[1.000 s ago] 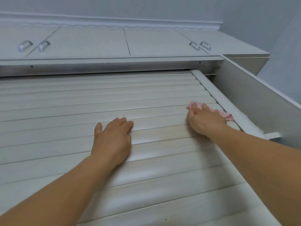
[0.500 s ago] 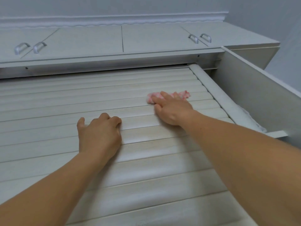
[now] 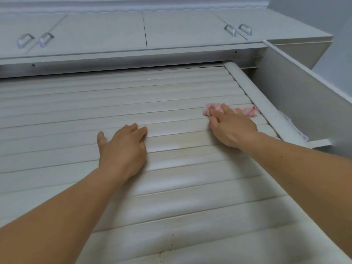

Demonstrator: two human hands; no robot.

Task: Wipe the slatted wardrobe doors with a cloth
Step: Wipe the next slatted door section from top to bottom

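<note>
The pale slatted wardrobe door (image 3: 76, 115) fills most of the head view, its slats running left to right. My right hand (image 3: 231, 128) presses a pink-and-white cloth (image 3: 245, 111) flat against an upper slat near the door's right frame. The cloth shows on both sides of my fingers. My left hand (image 3: 122, 148) rests flat on the slats near the middle, fingers together and straight, holding nothing.
Above the door runs a row of upper cabinets with metal handles (image 3: 238, 30) (image 3: 34, 40). A rounded vertical frame piece (image 3: 253, 96) edges the door on the right. Beyond it an open white panel (image 3: 304, 96) juts out, with a white cloth (image 3: 293, 126) at its base.
My right hand swept the cloth left along the slat, then back right toward the frame. My left hand shifted slightly left, then right again, staying flat on the slats.
</note>
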